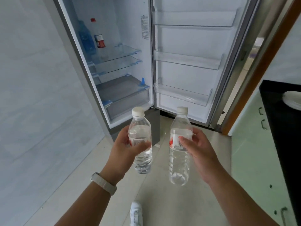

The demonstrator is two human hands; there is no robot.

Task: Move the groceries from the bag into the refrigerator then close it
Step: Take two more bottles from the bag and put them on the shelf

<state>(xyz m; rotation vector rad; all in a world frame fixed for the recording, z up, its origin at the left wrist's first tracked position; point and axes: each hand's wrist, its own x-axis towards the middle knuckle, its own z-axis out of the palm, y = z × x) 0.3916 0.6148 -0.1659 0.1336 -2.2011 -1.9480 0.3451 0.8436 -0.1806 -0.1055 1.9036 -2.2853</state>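
While both water bottles hang in the air in front of the open refrigerator (130,22), neither is stowed yet. The left hand (123,149) wraps the left bottle (140,126) at the label band, and its fingers (143,146) curl round the front. The right hand (200,152) grips the right bottle (179,162) the same way, fingers (184,141) on the label. Both bottles are upright with white caps on.

Handling, judged from the look:
- Full or near full, so moderate weight and fine for one hand each.
- Thin ribbed PET that dents if squeezed hard. The label zone is the stiffest smooth section, so the grip there is good. The neck under the cap also works.
- They look dry with no sign of condensation, so slip risk is low.
- Not fragile, and a drop would likely only dent one.

Likely targets:
- The door bins (187,60) on the open door (192,38) look bare and tall enough.
- The top glass shelf (117,53) already carries a blue bottle (85,38) and a red-capped bottle (98,36).

The bag is not in view.
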